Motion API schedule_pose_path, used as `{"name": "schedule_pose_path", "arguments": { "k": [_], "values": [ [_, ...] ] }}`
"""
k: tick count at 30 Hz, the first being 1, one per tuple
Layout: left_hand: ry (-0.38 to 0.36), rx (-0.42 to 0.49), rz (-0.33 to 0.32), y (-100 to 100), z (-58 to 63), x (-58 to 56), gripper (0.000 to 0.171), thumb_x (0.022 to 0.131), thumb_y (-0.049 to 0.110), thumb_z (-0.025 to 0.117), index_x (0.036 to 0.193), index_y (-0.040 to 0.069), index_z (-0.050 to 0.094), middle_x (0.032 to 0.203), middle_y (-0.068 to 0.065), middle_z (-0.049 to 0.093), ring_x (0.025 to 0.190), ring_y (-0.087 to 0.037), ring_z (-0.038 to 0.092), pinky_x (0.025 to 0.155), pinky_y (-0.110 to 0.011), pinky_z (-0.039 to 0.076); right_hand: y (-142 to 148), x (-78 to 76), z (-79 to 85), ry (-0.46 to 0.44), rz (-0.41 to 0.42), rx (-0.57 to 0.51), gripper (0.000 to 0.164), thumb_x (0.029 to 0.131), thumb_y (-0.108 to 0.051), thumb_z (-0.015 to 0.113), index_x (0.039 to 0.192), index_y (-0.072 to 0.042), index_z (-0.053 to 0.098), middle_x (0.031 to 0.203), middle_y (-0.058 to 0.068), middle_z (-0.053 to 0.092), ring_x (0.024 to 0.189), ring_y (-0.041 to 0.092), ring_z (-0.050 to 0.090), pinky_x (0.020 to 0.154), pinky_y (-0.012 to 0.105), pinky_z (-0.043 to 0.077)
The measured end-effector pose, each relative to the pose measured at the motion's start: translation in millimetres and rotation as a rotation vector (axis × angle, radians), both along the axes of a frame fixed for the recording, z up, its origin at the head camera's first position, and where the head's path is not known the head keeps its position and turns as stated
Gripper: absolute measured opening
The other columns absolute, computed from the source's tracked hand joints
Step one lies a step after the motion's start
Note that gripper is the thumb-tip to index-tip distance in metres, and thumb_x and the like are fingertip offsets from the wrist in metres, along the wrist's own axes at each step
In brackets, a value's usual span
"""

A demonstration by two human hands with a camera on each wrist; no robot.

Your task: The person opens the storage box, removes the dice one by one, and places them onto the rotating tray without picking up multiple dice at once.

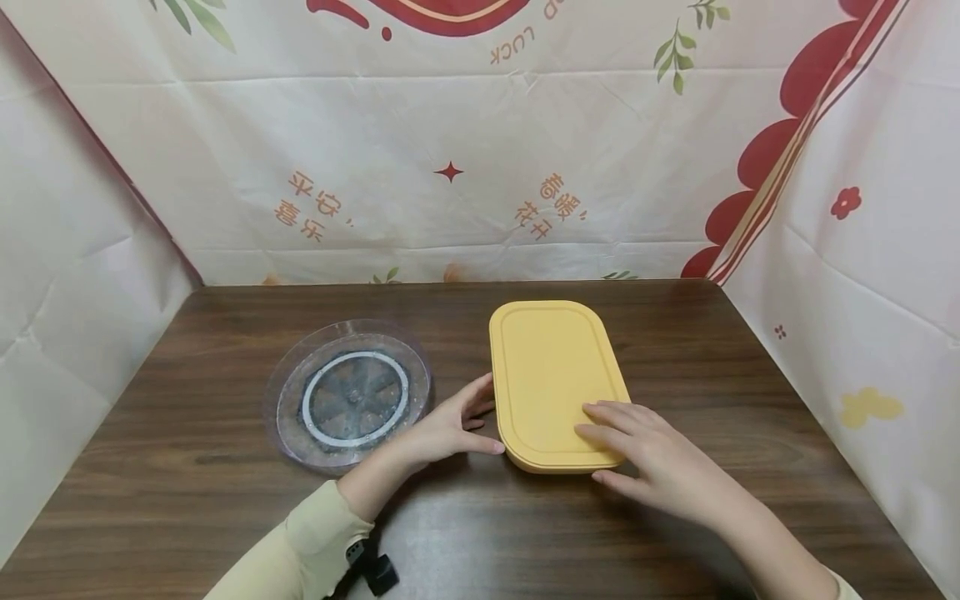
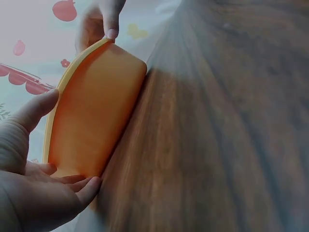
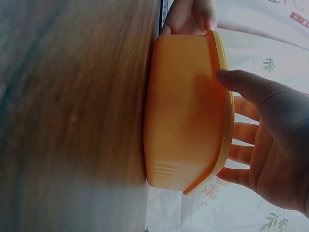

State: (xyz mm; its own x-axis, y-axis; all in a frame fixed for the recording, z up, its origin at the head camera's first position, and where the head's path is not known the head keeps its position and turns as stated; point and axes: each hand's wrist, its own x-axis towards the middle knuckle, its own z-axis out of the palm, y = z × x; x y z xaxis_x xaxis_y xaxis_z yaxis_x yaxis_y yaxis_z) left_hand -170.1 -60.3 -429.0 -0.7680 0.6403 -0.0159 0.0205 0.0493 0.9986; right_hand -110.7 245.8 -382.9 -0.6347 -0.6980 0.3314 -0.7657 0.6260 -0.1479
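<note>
A yellow food container [image 1: 543, 467] with a flat yellow lid [image 1: 558, 375] sits on the table, right of its middle. At its left side is my left hand [image 1: 457, 429], thumb tip by the front left corner and fingers spread along the wall. In the left wrist view that thumb reaches the lid's rim, while the fingertips [image 2: 89, 191] are low against the container's side. My right hand [image 1: 645, 454] lies over the front right corner. Its straight fingers rest on the lid, and in the right wrist view the thumb [image 3: 236, 79] touches the rim.
Left of the container stands a round, clear plastic tray [image 1: 420, 371] with a pale ring in its base. The brown wooden table [image 1: 187, 467] meets white printed cloth [image 1: 450, 125] at the back and sides. A black device [image 1: 375, 571] hangs at the left wrist.
</note>
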Motion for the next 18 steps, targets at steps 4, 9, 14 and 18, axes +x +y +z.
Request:
{"name": "schedule_pose_path", "arguments": {
  "k": [4, 9, 14, 18],
  "values": [
    [0.007, 0.013, 0.000, 2.1, -2.8, -2.4, 0.098, 0.080, 0.001, 0.075, 0.154, 0.012, 0.011, 0.153, -0.014, 0.025, 0.136, -0.029, 0.032, 0.106, -0.046, 0.030, -0.3, 0.3, 0.1, 0.010, 0.005, -0.003, 0.051, 0.079, -0.030, 0.077, 0.124, -0.011, 0.064, 0.132, 0.010, 0.056, 0.121, 0.030, 0.049, 0.096, 0.051, 0.035],
    [0.001, 0.005, -0.003, 1.6, -3.7, -3.0, 0.101, 0.080, 0.001, 0.075, 0.155, 0.014, 0.008, 0.154, -0.015, 0.024, 0.137, -0.028, 0.031, 0.107, -0.045, 0.030, -1.1, -0.5, 0.4, 0.016, 0.014, -0.001, 0.057, 0.070, -0.019, 0.082, 0.124, -0.010, 0.064, 0.131, 0.011, 0.056, 0.120, 0.032, 0.050, 0.095, 0.052, 0.036],
    [0.008, 0.001, -0.008, 2.3, -4.7, -3.9, 0.103, 0.080, 0.001, 0.075, 0.155, 0.016, 0.006, 0.154, -0.015, 0.024, 0.137, -0.028, 0.031, 0.107, -0.046, 0.030, -0.3, -1.2, -0.1, 0.027, 0.040, -0.017, 0.058, 0.069, -0.016, 0.081, 0.123, -0.010, 0.063, 0.130, 0.012, 0.056, 0.119, 0.033, 0.050, 0.099, 0.047, 0.034],
    [0.010, 0.003, -0.009, 2.7, -4.4, -3.5, 0.104, 0.080, 0.001, 0.075, 0.155, 0.017, 0.005, 0.153, -0.016, 0.024, 0.137, -0.028, 0.031, 0.107, -0.046, 0.030, 0.7, -1.5, -1.0, 0.026, 0.061, -0.028, 0.054, 0.074, -0.018, 0.079, 0.124, -0.010, 0.063, 0.131, 0.013, 0.056, 0.119, 0.034, 0.050, 0.103, 0.043, 0.032]
  ]
}}
